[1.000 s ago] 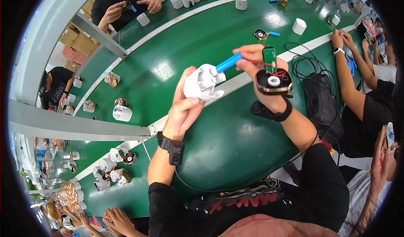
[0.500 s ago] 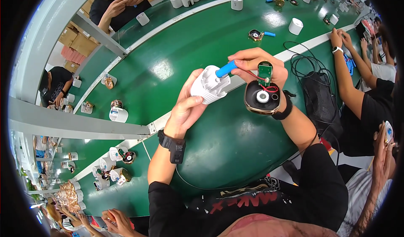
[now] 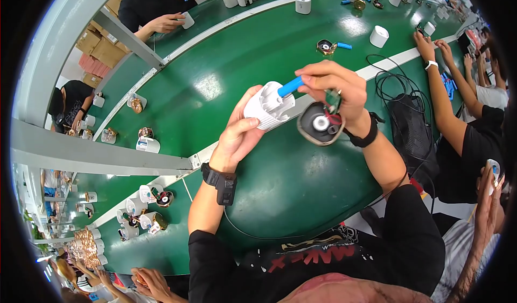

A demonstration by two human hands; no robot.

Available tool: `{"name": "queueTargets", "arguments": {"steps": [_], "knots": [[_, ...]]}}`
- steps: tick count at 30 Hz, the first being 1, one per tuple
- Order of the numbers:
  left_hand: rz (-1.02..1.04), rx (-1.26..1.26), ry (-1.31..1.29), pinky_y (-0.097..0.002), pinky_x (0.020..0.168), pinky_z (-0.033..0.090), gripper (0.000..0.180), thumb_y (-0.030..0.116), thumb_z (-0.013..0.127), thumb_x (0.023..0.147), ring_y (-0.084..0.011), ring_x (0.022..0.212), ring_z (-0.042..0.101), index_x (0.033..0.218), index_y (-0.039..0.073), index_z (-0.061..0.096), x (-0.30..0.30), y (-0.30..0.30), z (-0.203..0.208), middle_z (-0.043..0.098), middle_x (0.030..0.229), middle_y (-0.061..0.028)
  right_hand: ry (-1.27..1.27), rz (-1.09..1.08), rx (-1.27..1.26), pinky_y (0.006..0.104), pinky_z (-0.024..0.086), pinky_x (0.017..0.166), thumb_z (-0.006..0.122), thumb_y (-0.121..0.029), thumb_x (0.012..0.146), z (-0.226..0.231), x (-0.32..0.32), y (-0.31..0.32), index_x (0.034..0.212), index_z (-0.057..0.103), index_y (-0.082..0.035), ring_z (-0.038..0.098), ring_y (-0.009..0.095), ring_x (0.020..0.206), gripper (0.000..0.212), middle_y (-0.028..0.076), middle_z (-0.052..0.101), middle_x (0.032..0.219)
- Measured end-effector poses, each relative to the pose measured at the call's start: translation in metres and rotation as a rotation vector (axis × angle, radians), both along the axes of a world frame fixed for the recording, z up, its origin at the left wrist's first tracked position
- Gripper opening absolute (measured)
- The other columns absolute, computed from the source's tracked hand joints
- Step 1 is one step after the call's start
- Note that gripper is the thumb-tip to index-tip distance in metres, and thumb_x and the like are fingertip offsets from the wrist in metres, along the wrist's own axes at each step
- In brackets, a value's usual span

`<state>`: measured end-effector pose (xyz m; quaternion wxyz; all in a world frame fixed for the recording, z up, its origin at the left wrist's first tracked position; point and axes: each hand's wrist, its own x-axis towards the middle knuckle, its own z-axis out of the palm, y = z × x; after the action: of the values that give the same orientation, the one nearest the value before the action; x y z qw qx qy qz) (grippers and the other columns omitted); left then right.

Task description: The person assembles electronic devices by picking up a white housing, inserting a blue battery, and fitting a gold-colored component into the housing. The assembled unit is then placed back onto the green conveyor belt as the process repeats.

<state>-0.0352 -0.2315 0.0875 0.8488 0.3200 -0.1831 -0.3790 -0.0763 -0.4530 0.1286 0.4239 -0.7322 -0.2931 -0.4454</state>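
My left hand point(image 3: 235, 138) is closed round a white ribbed plastic housing point(image 3: 262, 117), tilted with its open mouth toward the right. Between the thumb and fingers of my right hand point(image 3: 342, 87) is a blue cylindrical battery point(image 3: 291, 86). Its lower left end is at the mouth of the housing; how far inside it reaches I cannot tell. A black round-cornered cap with a pale rim point(image 3: 311, 126) hangs below my right hand, joined by red wires to a small green circuit board point(image 3: 333, 101) close to my fingers. Cap and board are slightly blurred.
Beyond my hands lie another cap point(image 3: 325, 47) with a blue battery point(image 3: 344, 46) and an upright white housing point(image 3: 379, 36). Several part-assembled units point(image 3: 144, 209) stand at left. A black mesh bag point(image 3: 412, 125) and coiled cable lie at right, near a co-worker's arm point(image 3: 447, 101).
The hanging cap has swung left and tilted, and the circuit board has turned. The battery slants slightly flatter. Across the table, a co-worker's hand has moved onto a white housing.
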Motion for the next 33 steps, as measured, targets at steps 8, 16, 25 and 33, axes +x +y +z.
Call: {"name": "queueTargets", "arguments": {"steps": [8, 16, 25, 33], "knots": [[0.012, 0.049, -0.043, -0.043, 0.106, 0.038, 0.068, 0.011, 0.071, 0.073, -0.0238, 0.123, 0.049, 0.132, 0.006, 0.039, 0.004, 0.005, -0.006, 0.051, 0.129, -0.0078, 0.052, 0.072, -0.141, 0.0313, 0.052, 0.063, 0.075, 0.003, 0.071, -0.003, 0.005, 0.008, 0.083, 0.064, 0.002, 0.064, 0.024, 0.076, 0.016, 0.016, 0.069, 0.094], [-0.004, 0.006, -0.118, -0.0418, 0.105, 0.04, 0.068, 0.011, 0.071, 0.073, -0.0237, 0.121, 0.051, 0.133, 0.005, 0.04, 0.008, 0.008, -0.013, 0.052, 0.128, -0.0082, 0.237, 0.177, -0.012, 0.0307, 0.049, 0.073, 0.066, 0.0, 0.079, -0.018, 0.007, 0.012, 0.088, 0.067, 0.001, 0.061, 0.02, 0.084, 0.009, 0.013, 0.068, 0.09], [-0.08, 0.02, -0.024, -0.04, 0.099, 0.047, 0.08, 0.027, 0.075, 0.076, -0.0244, 0.12, 0.053, 0.141, 0.004, 0.035, 0.015, 0.012, -0.024, 0.052, 0.132, -0.0097, 0.607, 0.342, 0.315, 0.026, 0.048, 0.067, 0.059, 0.006, 0.079, -0.015, 0.003, 0.018, 0.092, 0.069, 0.004, 0.061, 0.017, 0.076, 0.018, 0.01, 0.065, 0.084], [-0.035, 0.076, -0.045, -0.0364, 0.089, 0.053, 0.087, 0.041, 0.078, 0.075, -0.0249, 0.116, 0.057, 0.142, 0.004, 0.035, 0.016, 0.012, -0.03, 0.054, 0.13, -0.0094, 0.325, 0.189, -0.026, 0.0284, 0.049, 0.067, 0.057, 0.006, 0.08, -0.021, 0.008, 0.012, 0.095, 0.07, 0.003, 0.061, 0.018, 0.074, 0.02, 0.011, 0.066, 0.089]]}}
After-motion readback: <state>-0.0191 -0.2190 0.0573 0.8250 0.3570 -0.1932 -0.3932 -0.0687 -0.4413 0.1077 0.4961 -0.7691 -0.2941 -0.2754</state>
